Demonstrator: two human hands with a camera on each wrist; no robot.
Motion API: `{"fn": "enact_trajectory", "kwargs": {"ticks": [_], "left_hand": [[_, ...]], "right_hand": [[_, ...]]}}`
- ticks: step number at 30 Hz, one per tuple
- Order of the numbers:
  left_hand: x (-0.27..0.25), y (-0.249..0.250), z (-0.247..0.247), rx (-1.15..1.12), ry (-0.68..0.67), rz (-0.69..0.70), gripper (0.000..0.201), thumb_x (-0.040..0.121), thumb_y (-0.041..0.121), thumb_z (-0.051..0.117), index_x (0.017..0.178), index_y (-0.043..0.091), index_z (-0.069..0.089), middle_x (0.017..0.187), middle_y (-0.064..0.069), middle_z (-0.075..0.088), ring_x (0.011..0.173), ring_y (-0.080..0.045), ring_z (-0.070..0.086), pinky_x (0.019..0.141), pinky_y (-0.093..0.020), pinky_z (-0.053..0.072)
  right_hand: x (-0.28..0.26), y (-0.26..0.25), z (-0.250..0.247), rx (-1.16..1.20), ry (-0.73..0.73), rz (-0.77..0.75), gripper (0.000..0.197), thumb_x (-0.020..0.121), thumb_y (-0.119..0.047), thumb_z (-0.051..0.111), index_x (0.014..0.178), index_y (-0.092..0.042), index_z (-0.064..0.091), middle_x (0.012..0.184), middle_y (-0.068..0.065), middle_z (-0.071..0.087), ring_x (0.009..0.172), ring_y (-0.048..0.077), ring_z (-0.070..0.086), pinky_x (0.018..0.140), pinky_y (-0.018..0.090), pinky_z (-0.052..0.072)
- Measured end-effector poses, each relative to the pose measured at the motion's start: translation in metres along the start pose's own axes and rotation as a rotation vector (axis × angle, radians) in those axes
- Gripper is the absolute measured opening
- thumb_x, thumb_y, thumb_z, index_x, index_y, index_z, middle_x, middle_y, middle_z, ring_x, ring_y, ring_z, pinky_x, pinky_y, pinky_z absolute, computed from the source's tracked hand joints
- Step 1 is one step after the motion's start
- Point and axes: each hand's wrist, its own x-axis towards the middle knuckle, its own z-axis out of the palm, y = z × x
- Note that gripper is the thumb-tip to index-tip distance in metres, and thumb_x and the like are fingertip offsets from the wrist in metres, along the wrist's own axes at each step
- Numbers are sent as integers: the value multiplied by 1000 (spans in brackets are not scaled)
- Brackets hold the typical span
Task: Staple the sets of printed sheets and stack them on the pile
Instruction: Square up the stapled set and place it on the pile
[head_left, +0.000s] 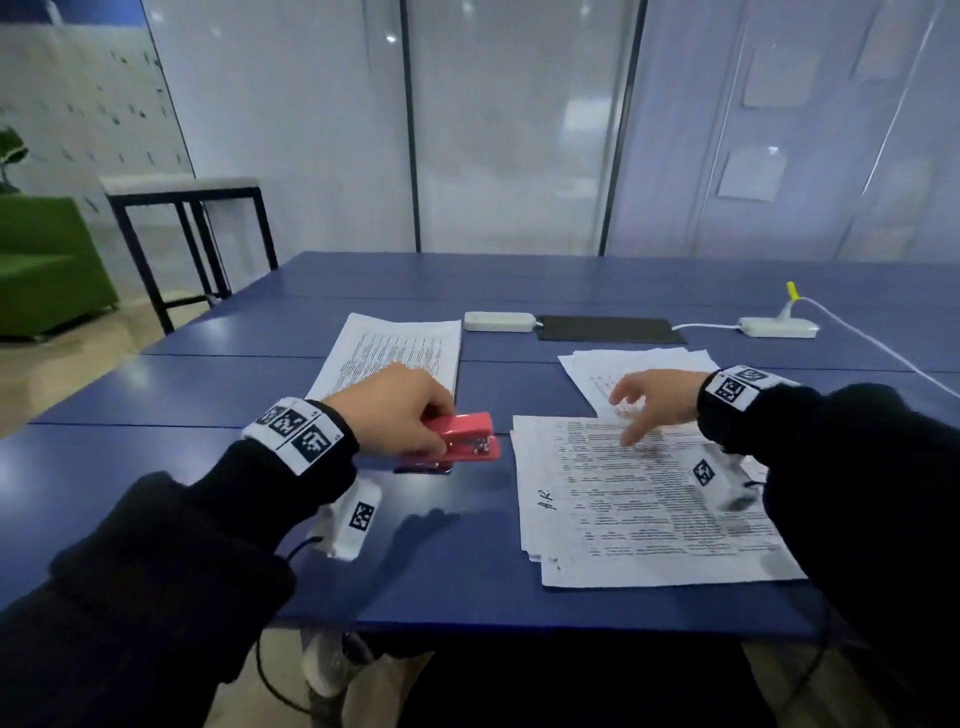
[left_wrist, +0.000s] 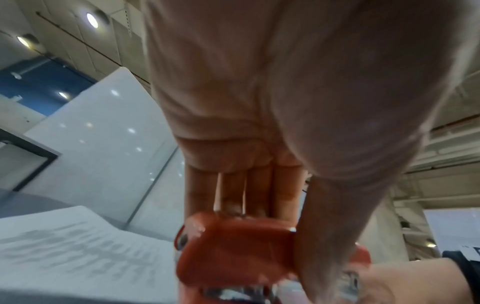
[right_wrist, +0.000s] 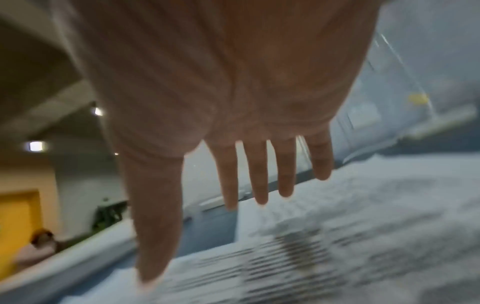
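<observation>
My left hand (head_left: 400, 410) grips a red stapler (head_left: 462, 436) just above the blue table (head_left: 208, 374), left of a loose set of printed sheets (head_left: 644, 514) near the front edge. In the left wrist view the fingers and thumb wrap the stapler (left_wrist: 233, 253). My right hand (head_left: 649, 402) hovers over the far end of that set with fingers spread; the right wrist view shows the hand (right_wrist: 233, 174) open above printed paper (right_wrist: 337, 246). A neat pile of sheets (head_left: 400, 353) lies beyond the left hand. Another fanned batch of sheets (head_left: 623, 369) lies behind the right hand.
A white box (head_left: 498, 321), a dark flat pad (head_left: 608, 329) and a white adapter with cable (head_left: 779, 327) lie along the table's far middle. A black-framed stool (head_left: 192, 234) and a green sofa (head_left: 47, 265) stand off to the left.
</observation>
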Motion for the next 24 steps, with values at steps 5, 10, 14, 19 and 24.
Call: {"fn": "enact_trajectory", "kwargs": {"ticks": [5,10,14,19,24], "left_hand": [[-12,-21,18,8,-88,-78,16,78,31,82,89,31,72,76,16,63,77,-8,60,64,-22,40],[-11,-26,27,39,-164,-90,26,76,38,86,96,35,70,82,20,61,85,-10,60,72,-23,41],[-11,-28,19,-284,-50,-44,61,65,52,90,121,41,67,111,18,70,102,3,65,96,-23,53],[-4,5,-3,-1057,233,92,78,69,48,81,141,32,55,132,-1,68,120,-14,66,101,-32,54],[32,53,-15,-1356,476,82,62,87,27,78,144,20,53,132,-7,70,128,-30,63,104,-45,50]], "right_hand": [[12,8,5,-62,-72,76,78,61,-42,98,126,-33,57,109,-12,59,109,20,60,102,40,49],[3,5,0,-15,-95,27,38,66,-30,96,99,-23,79,85,-10,78,81,14,72,78,28,55],[-26,11,-27,157,67,-140,21,68,-31,96,70,-35,76,71,-13,75,65,6,67,70,26,54],[-80,5,-69,851,367,-319,33,64,-20,90,91,-5,78,83,9,77,66,14,69,61,22,57],[-94,-18,-76,1374,478,-421,40,84,-5,74,123,2,66,111,14,77,98,24,76,86,37,63]]}}
